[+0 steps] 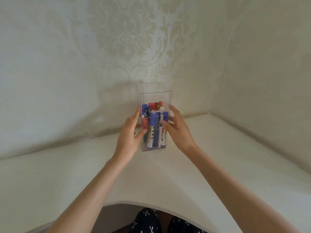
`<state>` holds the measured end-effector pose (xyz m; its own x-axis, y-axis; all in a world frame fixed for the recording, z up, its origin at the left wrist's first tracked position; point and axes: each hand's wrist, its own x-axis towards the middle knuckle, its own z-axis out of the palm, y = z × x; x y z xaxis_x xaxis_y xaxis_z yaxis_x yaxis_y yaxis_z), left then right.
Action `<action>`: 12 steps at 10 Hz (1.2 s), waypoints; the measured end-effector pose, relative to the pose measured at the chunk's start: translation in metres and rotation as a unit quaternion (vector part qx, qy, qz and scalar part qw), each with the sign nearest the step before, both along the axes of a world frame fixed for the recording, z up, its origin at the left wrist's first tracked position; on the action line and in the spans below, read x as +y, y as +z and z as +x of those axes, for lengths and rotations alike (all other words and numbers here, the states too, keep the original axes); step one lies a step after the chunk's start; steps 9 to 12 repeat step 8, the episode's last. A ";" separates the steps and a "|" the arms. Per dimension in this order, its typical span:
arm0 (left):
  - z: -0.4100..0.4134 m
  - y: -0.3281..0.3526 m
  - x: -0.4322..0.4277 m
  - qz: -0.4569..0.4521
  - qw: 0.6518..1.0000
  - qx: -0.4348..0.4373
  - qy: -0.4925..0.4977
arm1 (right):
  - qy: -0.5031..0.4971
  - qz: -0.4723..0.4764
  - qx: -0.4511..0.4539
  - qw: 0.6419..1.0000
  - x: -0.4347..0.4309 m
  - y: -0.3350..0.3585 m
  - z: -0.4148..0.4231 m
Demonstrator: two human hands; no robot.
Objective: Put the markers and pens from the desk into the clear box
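The clear box (155, 100) stands upright on the white table (210, 165), far from me and close to the wall with the flower pattern (121, 36). It is full of markers and pens (154, 130). They stand on end inside it, packed close. I can see blue caps, red caps, and white bodies through the clear sides. Some caps at the back look brown or gold, but they are too blurry to be sure.

My left hand (129, 137) is on the left side of the box. Its fingers are spread and its thumb presses on the front wall. My right hand (176, 130) is at the right side, with the fingers open and the tips at the front right edge. I cannot tell if that hand truly touches the box. My two hands are apart, with the box between them.

Near me, below the curved table edge, I see my dark clothes with small white marks (148, 221).
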<state>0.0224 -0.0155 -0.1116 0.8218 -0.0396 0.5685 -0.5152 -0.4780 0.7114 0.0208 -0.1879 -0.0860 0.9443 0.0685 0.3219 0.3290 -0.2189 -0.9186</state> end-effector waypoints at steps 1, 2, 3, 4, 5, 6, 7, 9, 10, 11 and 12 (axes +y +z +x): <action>0.011 0.001 0.002 -0.015 1.000 -0.004 0.000 | -0.005 0.024 -0.011 1.000 0.006 -0.005 0.013; 0.025 0.002 0.002 -0.024 1.000 0.010 0.015 | -0.009 0.031 -0.006 0.999 0.012 -0.003 0.030; 0.038 0.001 -0.001 -0.020 0.999 0.002 0.049 | -0.003 0.035 -0.011 0.999 0.015 -0.005 0.047; 0.043 -0.002 -0.006 0.001 0.997 -0.019 0.079 | 0.003 0.032 -0.005 0.999 0.010 -0.009 0.061; 0.043 -0.005 -0.010 0.014 0.995 -0.034 0.090 | 0.020 0.027 -0.011 0.999 0.003 -0.015 0.072; 0.042 -0.003 -0.007 0.014 0.996 -0.021 0.085 | 0.030 0.016 0.000 0.999 0.001 -0.014 0.071; 0.040 0.001 -0.005 0.002 0.998 -0.004 0.068 | 0.047 0.018 -0.003 0.999 0.003 -0.012 0.071; 0.025 0.011 0.001 -0.048 0.996 0.023 0.069 | -0.005 0.016 -0.003 1.000 -0.002 -0.004 0.055; 0.025 0.011 0.001 -0.048 0.996 0.023 0.069 | -0.005 0.016 -0.003 1.000 -0.002 -0.004 0.055; 0.025 0.011 0.001 -0.048 0.996 0.023 0.069 | -0.005 0.016 -0.003 1.000 -0.002 -0.004 0.055; 0.025 0.011 0.001 -0.048 0.996 0.023 0.069 | -0.005 0.016 -0.003 1.000 -0.002 -0.004 0.055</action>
